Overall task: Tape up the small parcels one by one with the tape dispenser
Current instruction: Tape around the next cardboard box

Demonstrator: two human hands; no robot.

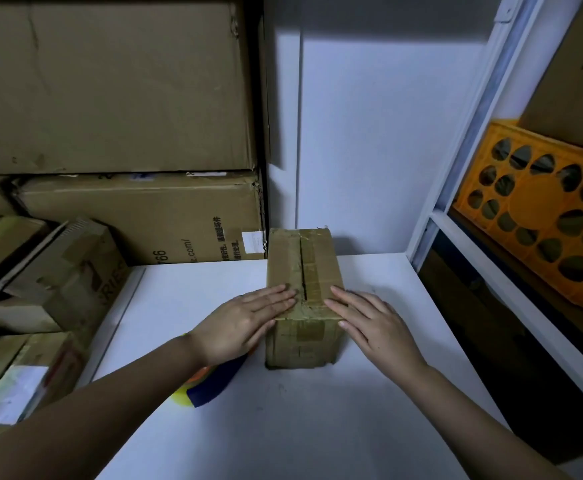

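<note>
A: Item one, parcel. Location?

B: Stood on the white table, centre, long axis running 12 to 6. Top flaps met along a dark seam that was not yet taped shut; old tape strips showed across it.

A: Item two, left hand.

B: At the parcel's 8 o'clock corner. Fingers straight and close together, laid flat on the left flap, tips near the seam. Pinched nothing.

A: Item three, right hand.

B: At the 4 o'clock corner. Fingers straight, slightly spread, flat on the right flap; thumb lay along the near top edge. Held nothing.

A: Reason for that placing?

B: Judged: both palms pressed the flaps down and together, so the seam closed and the parcel stayed put for taping.

A: Item four, dispenser.

B: On the table at 7 o'clock from the parcel, mostly hidden under the left forearm. Blue and yellow parts showed. Untouched.

A: Remainder?

B: More boxes stacked at 9 o'clock; large cartons at 11; orange crate on a shelf at 2.
</note>
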